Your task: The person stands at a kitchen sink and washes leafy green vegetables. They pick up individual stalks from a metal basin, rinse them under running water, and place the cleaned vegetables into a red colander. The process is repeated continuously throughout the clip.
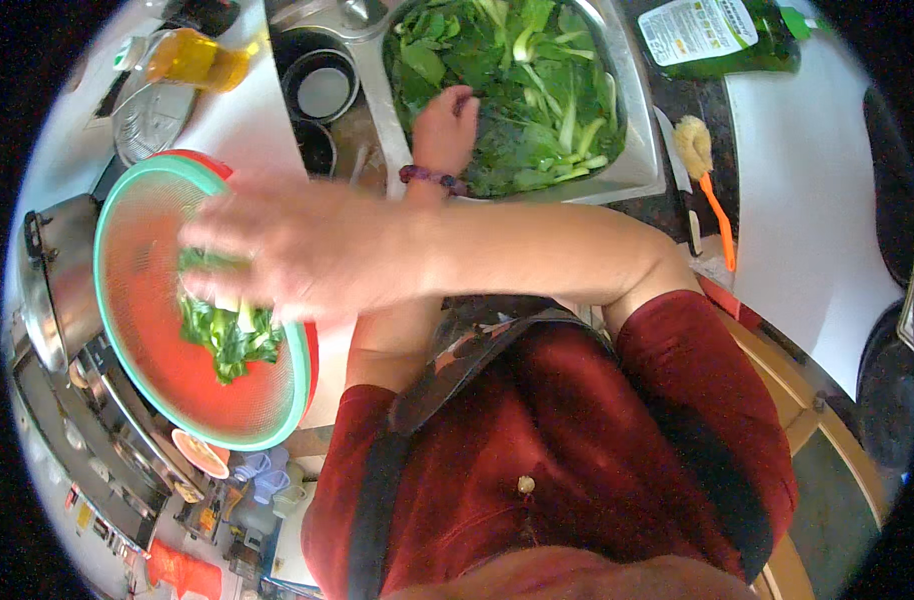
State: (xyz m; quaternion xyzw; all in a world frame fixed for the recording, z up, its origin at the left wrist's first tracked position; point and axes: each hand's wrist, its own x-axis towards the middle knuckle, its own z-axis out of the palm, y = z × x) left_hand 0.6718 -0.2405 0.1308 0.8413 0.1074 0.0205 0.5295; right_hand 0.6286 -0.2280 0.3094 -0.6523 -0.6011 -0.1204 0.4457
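My left hand (445,127), with a beaded bracelet (430,178) at its wrist, is at the left side of the steel sink (640,150). Its fingers are bent, with a gap by the thumb and nothing seen in it. Leafy greens (535,112) with pale stems fill the sink, many lying in water. Crossing over the left forearm, my right arm reaches leftward. My right hand (292,255), blurred by motion, is over a green-rimmed mesh colander (145,315). A bunch of leafy greens (228,337) shows between and below its fingers, inside the colander. Something red lies under the mesh.
Left of the colander stands a lidded steel pot (66,277). A bottle of yellow oil (198,60) is behind it. Right of the sink are a knife (674,157), an orange-handled brush (716,210) and a green bottle (772,45). A small bowl (200,454) sits below the colander.
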